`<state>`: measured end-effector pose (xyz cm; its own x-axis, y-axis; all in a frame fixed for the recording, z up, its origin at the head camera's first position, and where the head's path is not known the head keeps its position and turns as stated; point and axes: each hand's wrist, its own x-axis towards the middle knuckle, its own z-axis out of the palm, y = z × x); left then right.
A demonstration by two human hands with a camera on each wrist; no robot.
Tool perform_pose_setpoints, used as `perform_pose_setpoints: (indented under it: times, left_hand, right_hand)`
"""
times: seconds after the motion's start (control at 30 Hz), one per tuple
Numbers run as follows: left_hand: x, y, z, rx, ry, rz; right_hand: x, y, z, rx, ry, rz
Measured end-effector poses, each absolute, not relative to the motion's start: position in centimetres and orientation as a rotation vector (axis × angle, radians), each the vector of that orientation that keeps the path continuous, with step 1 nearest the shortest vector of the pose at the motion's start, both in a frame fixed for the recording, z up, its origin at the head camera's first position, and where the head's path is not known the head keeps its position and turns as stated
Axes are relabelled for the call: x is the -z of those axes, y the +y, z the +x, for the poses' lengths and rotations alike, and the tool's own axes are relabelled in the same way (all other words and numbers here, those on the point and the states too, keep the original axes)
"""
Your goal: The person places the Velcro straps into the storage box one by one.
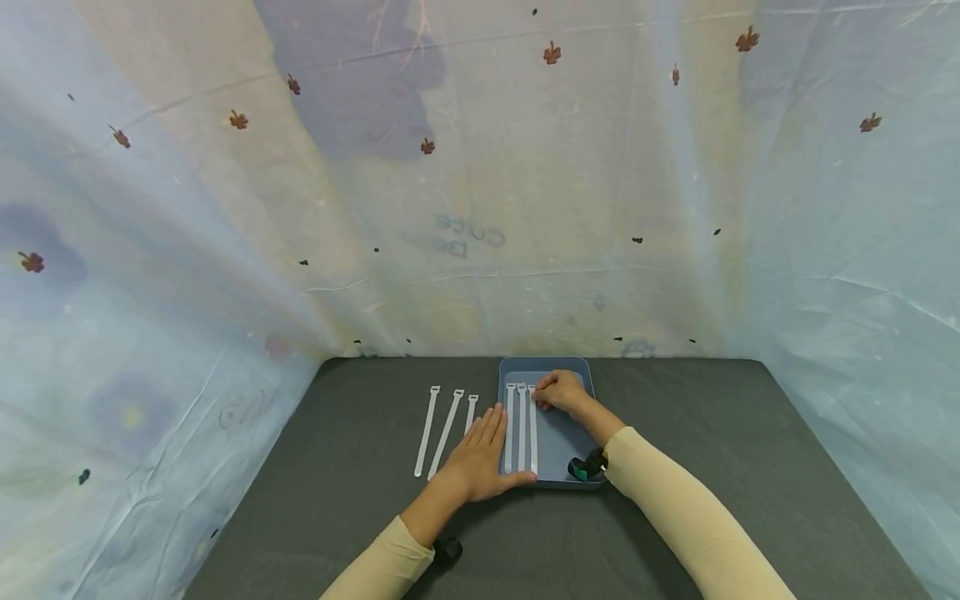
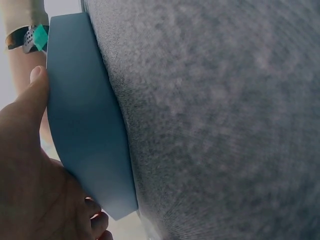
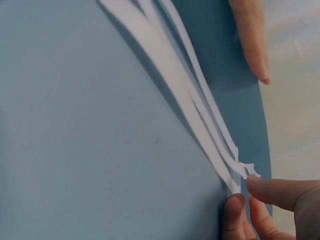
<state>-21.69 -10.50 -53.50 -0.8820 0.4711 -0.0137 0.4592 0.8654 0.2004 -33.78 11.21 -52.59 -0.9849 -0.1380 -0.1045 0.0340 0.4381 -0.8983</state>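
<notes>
Head view, left to right: three white cable ties (image 1: 444,428) lie loose on the dark grey table mat (image 1: 315,467), side by side, heads toward the far wall, just left of the tray — the rightmost one partly hidden by the left hand. Left hand (image 1: 480,457) lies flat, fingers straight along the left rim of the blue tray (image 1: 564,433), thumb run along the near edge; I read that as bracing the tray so it doesn't slide. Left wrist view agrees: thumb (image 2: 31,100) pressed against the tray's outer wall (image 2: 85,120), nothing gripped, felt-like mat alongside.

In the tray: three more white ties (image 1: 521,425), parallel and close together, heads at the far end. Right hand (image 1: 561,390) sits at those heads with fingers curled. Right wrist view shows the fingertips (image 3: 235,210) pinching the rightmost tie's head (image 3: 240,172) where the three heads bunch together — probably lining up that end with the others. Left hand's fingertip (image 3: 252,45) shows at top of that view, on the tray rim.

A wrist camera strap (image 1: 588,465) is on the right forearm, over the tray's near right corner. Patterned plastic sheeting (image 1: 480,183) walls the bench on three sides.
</notes>
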Motion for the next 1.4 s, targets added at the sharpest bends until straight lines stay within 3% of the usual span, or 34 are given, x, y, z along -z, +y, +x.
perform_pose_setpoints:
  times: [0.47,0.73,1.4]
  left_hand:
    - [53.1,-10.5,-21.7,-0.268,2.965,0.738]
    - [54.6,-10.7,-22.4,-0.245,2.994,0.749]
    - [53.9,-10.6,-22.0,-0.356,2.954,0.742]
  right_hand:
    - [49.6,13.0,-32.3,1.633,2.393,-0.195]
    - [48.9,14.2,-30.7,1.59,2.458,-0.314]
    - [50.9,18.3,-24.1,1.528,2.796,-0.533]
